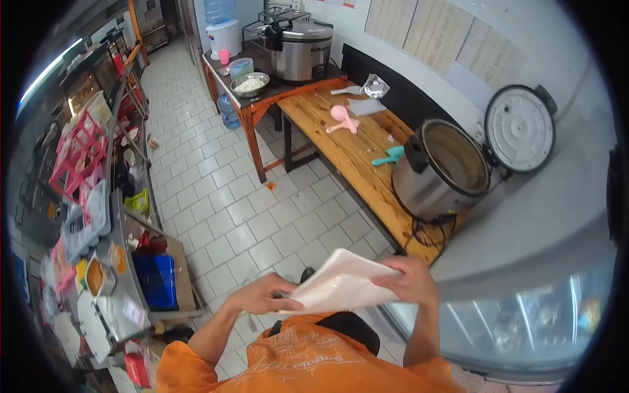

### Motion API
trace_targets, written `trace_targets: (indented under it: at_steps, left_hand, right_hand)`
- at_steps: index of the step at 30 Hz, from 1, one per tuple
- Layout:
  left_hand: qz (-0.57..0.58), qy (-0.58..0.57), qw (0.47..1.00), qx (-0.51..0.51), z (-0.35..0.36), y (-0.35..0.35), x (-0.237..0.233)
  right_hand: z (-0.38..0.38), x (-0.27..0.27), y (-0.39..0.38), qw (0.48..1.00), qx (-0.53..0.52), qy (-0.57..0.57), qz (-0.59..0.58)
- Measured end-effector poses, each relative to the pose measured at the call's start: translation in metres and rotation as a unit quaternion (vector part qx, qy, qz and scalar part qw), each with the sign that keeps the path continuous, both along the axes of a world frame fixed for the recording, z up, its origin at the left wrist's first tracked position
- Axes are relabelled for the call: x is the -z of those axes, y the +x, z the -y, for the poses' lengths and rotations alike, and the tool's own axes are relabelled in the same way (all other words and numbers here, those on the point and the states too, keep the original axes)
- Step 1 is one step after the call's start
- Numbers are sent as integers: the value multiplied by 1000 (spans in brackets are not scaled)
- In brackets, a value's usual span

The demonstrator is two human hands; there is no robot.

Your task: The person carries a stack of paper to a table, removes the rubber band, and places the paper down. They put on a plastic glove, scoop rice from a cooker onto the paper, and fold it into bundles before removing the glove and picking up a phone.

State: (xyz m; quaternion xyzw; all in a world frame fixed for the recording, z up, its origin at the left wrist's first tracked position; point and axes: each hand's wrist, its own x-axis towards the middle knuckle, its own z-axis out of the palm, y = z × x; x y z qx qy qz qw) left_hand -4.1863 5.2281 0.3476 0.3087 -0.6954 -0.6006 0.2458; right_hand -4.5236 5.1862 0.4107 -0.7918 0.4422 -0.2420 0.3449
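My left hand (265,295) and my right hand (409,280) hold a thin stack of white glossy sheets (344,281) between them, in front of my orange shirt. The left fingers and thumb pinch its lower left edge. On the opposite side, my right thumb lies over the top while the fingers are hidden underneath. The stack is tilted, with one corner pointing up and away from me. Whether it is paper or plastic, I cannot tell.
A wooden table (314,118) at the right bears an open rice cooker (432,177), a teal scoop (388,157), pink scoops (344,118) and foil (375,86). Behind stands a closed cooker (301,56) near a bowl of rice (249,84). Cluttered shelves (121,262) line the left; a glass-topped freezer (511,327) is at right.
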Motion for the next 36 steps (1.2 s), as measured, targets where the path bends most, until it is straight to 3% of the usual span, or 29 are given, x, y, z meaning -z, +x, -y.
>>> trace_targets:
  at_steps: [2, 4, 5, 6, 7, 8, 9, 10, 12, 13, 14, 16, 18, 19, 21, 22, 25, 28, 30, 32, 33, 34, 36]
  left_hand:
    - [-2, 53, 998, 34, 67, 11, 24]
    - [-245, 108, 953, 145, 122, 33, 64]
    - [-257, 102, 951, 137, 139, 34, 34]
    - [-277, 169, 944, 53, 141, 76, 52]
    - [-295, 232, 927, -32, 142, 124, 68]
    - [-400, 204, 892, -45, 164, 147, 22]
    - [-303, 162, 920, -190, 172, 201, 10]
    - [-64, 76, 941, -325, 193, 230, -14]
    - [59, -54, 903, -423, 242, 243, -42]
    - [11, -68, 900, -430, 262, 231, -55]
    - [-36, -85, 896, -434, 291, 209, -66]
    - [-101, -210, 902, -362, 361, 163, -67]
    - [4, -290, 937, -196, 410, 153, -76]
    - [2, -285, 939, -193, 425, 158, -68]
    - [37, -36, 998, -39, 456, 172, -50]
    - [35, -39, 998, -19, 474, 186, -48]
    - [-106, -165, 975, -104, 514, 203, -48]
    - [-50, -202, 966, -151, 545, 203, -44]
    - [-90, -187, 969, -133, 575, 201, -50]
    - [-132, -40, 990, -21, 598, 207, -62]
    - [-35, -50, 998, 8, 608, 211, -73]
    - [-40, -48, 998, 16, 617, 206, -84]
    - [201, -122, 971, -39, 628, 194, -101]
  right_hand:
    - [43, 3, 1, 999, 37, 24, 25]
    - [87, -2, 0, 995, 62, 69, 41]
    - [117, -9, 4, 998, 24, -3, 57]
    - [142, -12, 7, 995, -13, -65, 75]
    - [169, -11, -5, 966, 91, -164, 179]
    - [196, -7, -28, 902, 196, -259, 284]
    - [219, 1, -58, 900, 238, -195, 310]
    - [245, 4, -78, 895, 277, -128, 326]
    - [298, -5, -41, 947, 99, -168, 255]
    - [333, -37, 19, 971, -4, -163, 177]
    - [355, -32, 60, 985, -25, -79, 154]
    - [394, -25, 146, 988, -97, -86, 79]
    - [428, -24, 207, 976, -170, -133, -1]
    - [447, -25, 221, 978, -167, -128, -3]
    - [482, -28, 246, 973, -224, -55, -14]
    - [498, -27, 255, 977, -204, -56, -17]
    - [536, -34, 266, 990, -133, -51, -8]
    - [567, -43, 277, 997, -71, -35, -11]
    - [586, -43, 278, 996, -71, -47, -20]
    - [602, -43, 273, 995, -71, -63, -30]
    - [607, -43, 270, 994, -82, -73, -28]
    - [613, -44, 265, 991, -96, -87, -26]
    - [621, -47, 256, 989, -68, -115, -67]
